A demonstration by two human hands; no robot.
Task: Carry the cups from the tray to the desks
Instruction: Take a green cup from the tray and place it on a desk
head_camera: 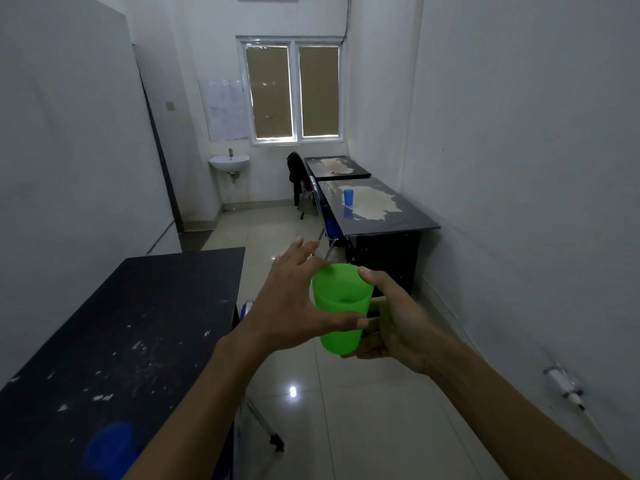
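A green plastic cup [341, 308] is upright in mid-air over the floor, in front of me. My right hand [398, 320] wraps it from the right, thumb at the rim. My left hand [294, 299] touches its left side with the thumb across the front and the fingers spread. A blue cup [348, 197] stands on the nearer black desk [391, 220] along the right wall. A blurred blue cup [109, 445] sits on the black desk [121, 341] at my left. No tray is in view.
A second black desk [337, 168] stands further along the right wall under the window. Blue chairs [329, 223] are tucked at the right desks, and another chair [258, 410] by the left desk. A white sink [229, 162] hangs at the back left. Tiled floor runs between the desks.
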